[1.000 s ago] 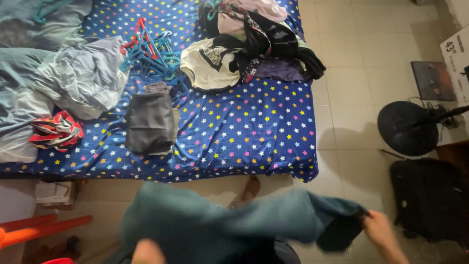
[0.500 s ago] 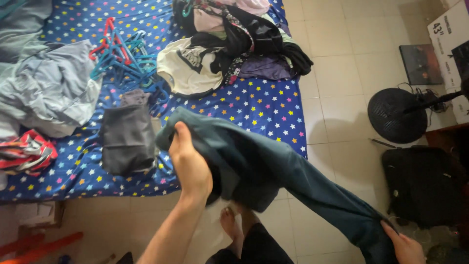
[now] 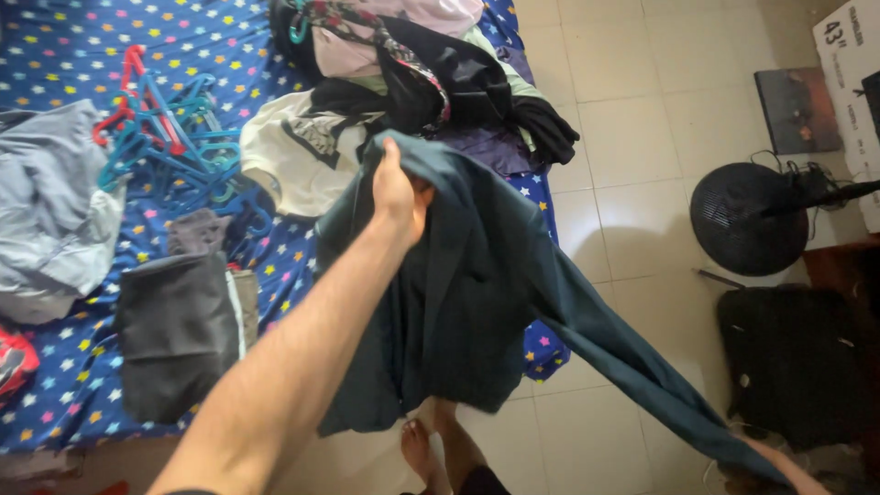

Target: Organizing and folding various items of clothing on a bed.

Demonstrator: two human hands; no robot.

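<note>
Teal garment [image 3: 458, 302] bunched inside left hand [image 3: 396, 194] fingers, draping below.

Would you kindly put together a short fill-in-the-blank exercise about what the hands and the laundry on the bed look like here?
1. The left hand grips a dark ____ garment.
2. The bed sheet is blue with coloured ____.
3. The plastic hangers lie in a pile on the ____.
4. On the tiled floor at the right stands a round black ____.

Missing words: teal; stars; bed; fan
</note>
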